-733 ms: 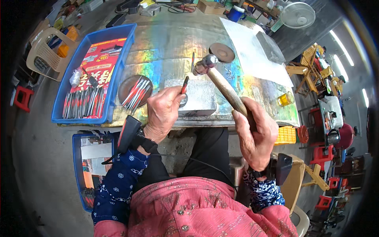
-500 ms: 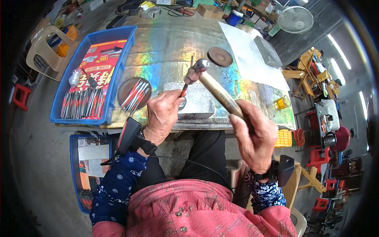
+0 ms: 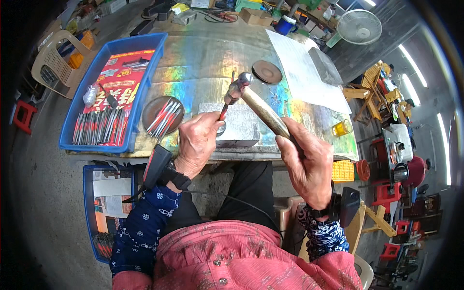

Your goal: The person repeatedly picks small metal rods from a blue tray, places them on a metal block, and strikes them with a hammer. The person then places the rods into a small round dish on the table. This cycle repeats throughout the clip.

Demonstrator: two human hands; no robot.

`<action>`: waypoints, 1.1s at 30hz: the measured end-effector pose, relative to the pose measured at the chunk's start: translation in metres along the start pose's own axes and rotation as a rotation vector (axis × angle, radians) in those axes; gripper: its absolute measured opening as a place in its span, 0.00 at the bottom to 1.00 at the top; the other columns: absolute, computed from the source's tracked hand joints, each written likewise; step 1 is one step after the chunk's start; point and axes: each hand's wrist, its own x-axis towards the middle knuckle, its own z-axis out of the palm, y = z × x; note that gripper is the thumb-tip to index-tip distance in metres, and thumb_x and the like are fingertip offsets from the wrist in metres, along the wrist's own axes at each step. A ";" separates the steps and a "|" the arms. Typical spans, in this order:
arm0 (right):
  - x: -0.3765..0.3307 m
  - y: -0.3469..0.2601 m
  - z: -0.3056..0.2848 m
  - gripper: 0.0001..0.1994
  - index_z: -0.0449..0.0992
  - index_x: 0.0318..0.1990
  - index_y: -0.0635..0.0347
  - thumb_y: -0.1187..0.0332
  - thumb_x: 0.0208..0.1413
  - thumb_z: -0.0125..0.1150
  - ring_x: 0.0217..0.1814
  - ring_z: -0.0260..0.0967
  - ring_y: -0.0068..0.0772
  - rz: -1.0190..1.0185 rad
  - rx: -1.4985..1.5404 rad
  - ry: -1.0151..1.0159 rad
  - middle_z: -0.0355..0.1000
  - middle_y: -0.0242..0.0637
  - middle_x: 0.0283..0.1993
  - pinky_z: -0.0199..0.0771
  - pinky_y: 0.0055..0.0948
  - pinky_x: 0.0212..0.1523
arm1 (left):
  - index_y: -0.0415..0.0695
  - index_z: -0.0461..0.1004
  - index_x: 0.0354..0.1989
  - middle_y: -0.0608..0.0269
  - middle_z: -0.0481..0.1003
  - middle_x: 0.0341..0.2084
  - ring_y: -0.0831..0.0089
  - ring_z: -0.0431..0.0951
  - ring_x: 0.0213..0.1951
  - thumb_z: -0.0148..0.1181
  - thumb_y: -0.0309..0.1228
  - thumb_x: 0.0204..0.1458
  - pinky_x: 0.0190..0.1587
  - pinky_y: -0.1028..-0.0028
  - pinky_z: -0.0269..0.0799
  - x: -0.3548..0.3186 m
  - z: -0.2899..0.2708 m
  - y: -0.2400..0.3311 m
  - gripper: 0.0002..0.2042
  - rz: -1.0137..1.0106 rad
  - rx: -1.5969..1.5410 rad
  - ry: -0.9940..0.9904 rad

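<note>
My left hand point(image 3: 198, 141) pinches a slim red-and-black metal piece point(image 3: 224, 112), held upright over a grey metal block point(image 3: 244, 129). A small round shiny end shows under the fingers. My right hand point(image 3: 311, 162) is wrapped round the wooden handle of a ball-peen hammer point(image 3: 262, 110). The hammer's head overlaps the upper part of the slim piece in view; whether they touch I cannot tell. Left of my left hand lies a round brown dish point(image 3: 153, 107) with several slim red and silver pieces point(image 3: 166, 118) across it.
A blue tray point(image 3: 150, 82) with rows of slim pieces stands at the table's left. Another round brown plate point(image 3: 267, 71), a white sheet point(image 3: 304, 72) and a small yellow jar point(image 3: 342, 128) lie to the right. A second blue tray point(image 3: 89, 203) sits below the table's left edge.
The whole view has shifted slightly. Both hands keep their grips, and the hammer and slim piece stay in nearly the same position to each other.
</note>
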 end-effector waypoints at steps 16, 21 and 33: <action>-0.005 0.005 0.005 0.12 0.74 0.47 0.69 0.74 0.57 0.59 0.24 0.68 0.32 0.085 0.035 0.007 0.72 0.46 0.27 0.68 0.27 0.28 | 0.35 0.78 0.35 0.51 0.79 0.30 0.64 0.81 0.31 0.62 0.19 0.48 0.33 0.73 0.73 -0.001 0.001 -0.001 0.06 0.023 0.006 0.011; -0.013 0.017 0.015 0.12 0.74 0.47 0.69 0.74 0.56 0.59 0.24 0.69 0.35 0.068 0.013 0.102 0.72 0.48 0.27 0.69 0.28 0.28 | 0.34 0.78 0.36 0.54 0.79 0.26 0.72 0.79 0.27 0.61 0.19 0.49 0.31 0.73 0.72 0.002 -0.002 0.002 0.06 -0.033 0.008 -0.013; -0.042 0.068 0.066 0.17 0.73 0.49 0.60 0.75 0.49 0.62 0.31 0.69 0.49 0.087 -0.259 0.173 0.68 0.45 0.31 0.70 0.40 0.32 | 0.36 0.73 0.44 0.63 0.77 0.25 0.83 0.76 0.26 0.56 0.20 0.56 0.25 0.85 0.72 -0.005 -0.055 -0.020 0.09 -0.440 -0.467 0.035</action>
